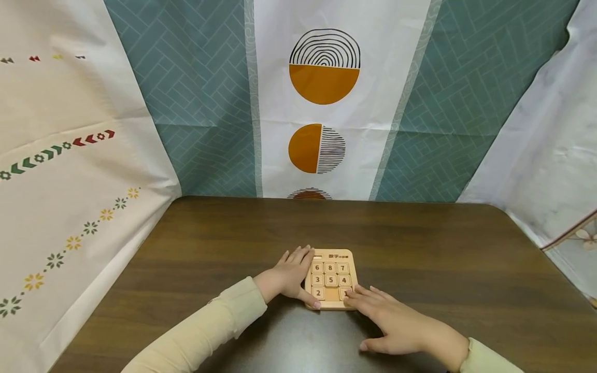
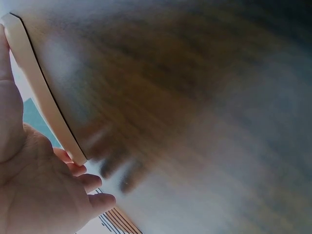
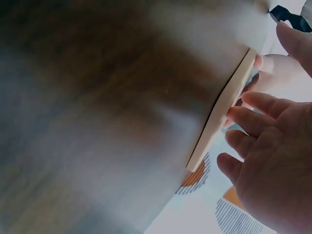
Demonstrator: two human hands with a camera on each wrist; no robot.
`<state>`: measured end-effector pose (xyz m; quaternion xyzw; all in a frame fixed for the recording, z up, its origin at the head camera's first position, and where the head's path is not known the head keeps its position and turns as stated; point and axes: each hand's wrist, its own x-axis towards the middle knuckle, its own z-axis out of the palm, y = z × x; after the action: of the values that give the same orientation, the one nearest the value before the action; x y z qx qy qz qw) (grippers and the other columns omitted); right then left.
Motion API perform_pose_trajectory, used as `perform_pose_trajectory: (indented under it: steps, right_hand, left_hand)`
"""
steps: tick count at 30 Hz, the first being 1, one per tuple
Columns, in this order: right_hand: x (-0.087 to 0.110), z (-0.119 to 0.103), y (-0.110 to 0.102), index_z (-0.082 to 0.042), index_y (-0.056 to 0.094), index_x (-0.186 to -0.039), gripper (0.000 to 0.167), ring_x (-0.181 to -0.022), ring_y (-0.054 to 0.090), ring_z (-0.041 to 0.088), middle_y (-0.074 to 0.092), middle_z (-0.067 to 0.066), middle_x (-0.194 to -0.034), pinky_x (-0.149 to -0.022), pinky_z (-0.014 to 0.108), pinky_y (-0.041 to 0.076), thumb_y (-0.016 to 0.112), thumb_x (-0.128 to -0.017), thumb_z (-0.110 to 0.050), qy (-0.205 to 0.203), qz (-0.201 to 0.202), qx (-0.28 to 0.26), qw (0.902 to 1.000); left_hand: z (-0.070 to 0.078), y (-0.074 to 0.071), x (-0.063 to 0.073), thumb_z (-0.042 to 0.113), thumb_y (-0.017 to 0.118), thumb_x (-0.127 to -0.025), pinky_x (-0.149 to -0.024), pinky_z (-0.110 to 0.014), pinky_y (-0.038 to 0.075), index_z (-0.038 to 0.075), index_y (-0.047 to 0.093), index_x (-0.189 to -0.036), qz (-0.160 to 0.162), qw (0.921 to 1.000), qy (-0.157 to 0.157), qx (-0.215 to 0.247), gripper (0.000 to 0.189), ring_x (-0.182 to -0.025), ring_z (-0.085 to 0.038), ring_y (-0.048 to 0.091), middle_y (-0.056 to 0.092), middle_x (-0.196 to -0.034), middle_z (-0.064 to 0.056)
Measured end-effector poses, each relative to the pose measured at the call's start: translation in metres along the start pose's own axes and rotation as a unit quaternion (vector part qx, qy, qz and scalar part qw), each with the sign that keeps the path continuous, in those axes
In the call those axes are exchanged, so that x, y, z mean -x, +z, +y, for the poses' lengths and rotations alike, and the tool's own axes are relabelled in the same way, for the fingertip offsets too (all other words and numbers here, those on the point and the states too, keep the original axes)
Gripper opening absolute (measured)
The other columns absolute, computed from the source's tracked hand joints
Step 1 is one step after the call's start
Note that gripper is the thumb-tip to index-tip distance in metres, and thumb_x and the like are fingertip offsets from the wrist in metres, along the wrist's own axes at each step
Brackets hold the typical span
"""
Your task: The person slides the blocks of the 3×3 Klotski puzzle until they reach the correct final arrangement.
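Here, the wooden number puzzle lies flat on the bench between left hand and right hand. The left grip spreads wide along the puzzle's left side, thumb at its near corner; the right grip, fingers loosely extended, touches the tile marked 1.

I face a dark wood table | behind it, teal-and-white cloth with circles, half orange, half lined | on my left, cream cloth with flowers and arrows | on my right, pale cloth, perhaps marbled
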<state>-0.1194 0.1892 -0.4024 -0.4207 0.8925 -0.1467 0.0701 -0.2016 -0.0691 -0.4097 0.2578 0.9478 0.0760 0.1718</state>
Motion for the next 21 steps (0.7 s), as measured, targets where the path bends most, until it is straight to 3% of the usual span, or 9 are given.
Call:
perform_pose_trajectory:
  steps: [12, 21]
  right_hand:
    - [-0.019, -0.012, 0.003, -0.011, 0.045, -0.141, 0.073, -0.137, 0.036, 0.033, 0.042, 0.009, -0.148, -0.107, 0.053, 0.031, 0.069, -0.081, -0.046, -0.018, -0.013, 0.031, 0.9993]
    - [-0.024, -0.004, 0.0, -0.008, 0.04, -0.144, 0.077, -0.141, 0.03, 0.032, 0.04, 0.008, -0.149, -0.11, 0.055, 0.025, 0.069, -0.083, -0.044, 0.011, -0.022, -0.021, 0.9995]
  left_hand:
    - [-0.001, 0.001, -0.002, 0.07, 0.071, -0.065, -0.117, -0.049, 0.015, 0.006, 0.012, -0.153, 0.003, 1.0, -0.002, -0.004, 0.124, -0.147, -0.031, 0.012, 0.011, -0.159, -0.012]
    - [-0.001, 0.001, -0.002, 0.071, 0.071, -0.065, -0.118, -0.048, 0.013, 0.006, 0.011, -0.153, -0.002, 1.0, -0.005, -0.004, 0.124, -0.147, -0.029, 0.01, 0.009, -0.16, -0.011]
